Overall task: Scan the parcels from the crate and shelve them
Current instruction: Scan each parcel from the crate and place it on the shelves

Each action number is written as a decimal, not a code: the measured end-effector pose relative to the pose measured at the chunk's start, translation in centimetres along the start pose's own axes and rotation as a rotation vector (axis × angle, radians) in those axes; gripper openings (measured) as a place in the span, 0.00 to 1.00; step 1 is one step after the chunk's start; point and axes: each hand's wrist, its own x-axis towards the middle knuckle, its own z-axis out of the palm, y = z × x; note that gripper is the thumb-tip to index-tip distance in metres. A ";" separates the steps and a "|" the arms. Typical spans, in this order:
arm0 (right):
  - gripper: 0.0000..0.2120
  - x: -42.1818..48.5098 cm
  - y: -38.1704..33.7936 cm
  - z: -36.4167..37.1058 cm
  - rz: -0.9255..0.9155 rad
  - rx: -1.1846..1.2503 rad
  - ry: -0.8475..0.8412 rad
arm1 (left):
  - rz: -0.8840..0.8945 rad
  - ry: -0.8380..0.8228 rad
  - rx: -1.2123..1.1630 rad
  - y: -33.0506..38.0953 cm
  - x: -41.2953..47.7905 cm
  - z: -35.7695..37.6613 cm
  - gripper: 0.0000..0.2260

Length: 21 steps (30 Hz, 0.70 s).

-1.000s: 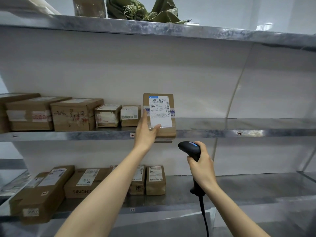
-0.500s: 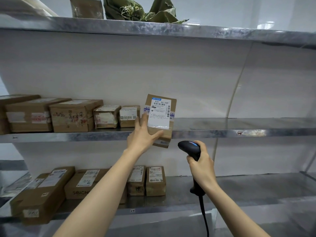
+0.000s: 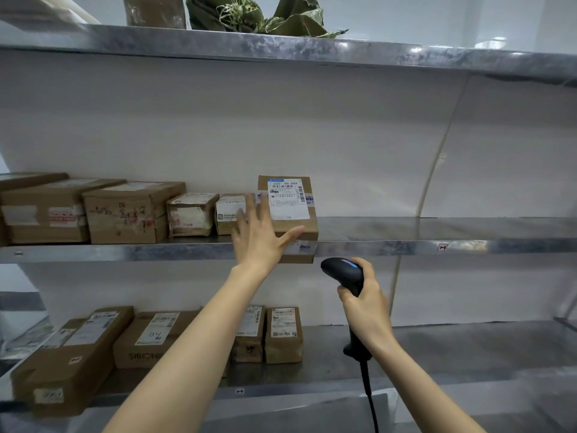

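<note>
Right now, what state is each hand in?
Left hand: open, fingers spread in front of the labelled parcel.
Right hand: grips the barcode scanner.

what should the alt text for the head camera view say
A person's open left hand, fingers spread, touches a labelled cardboard parcel standing upright at the right end of a row of boxes on the middle shelf. The right hand grips a black corded barcode scanner below the shelf edge.

A parcel storeroom is indicated — tiered metal shelving (image 3: 406, 247) is seen above and below the grip. Labelled cardboard parcels (image 3: 121, 214) are lined up to its left, and a corded barcode scanner (image 3: 345, 271) is gripped.
</note>
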 end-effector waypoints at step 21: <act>0.25 4.2 3.0 0.8 0.000 0.010 -0.024 | -0.049 0.286 0.131 0.0 5.3 5.4 0.35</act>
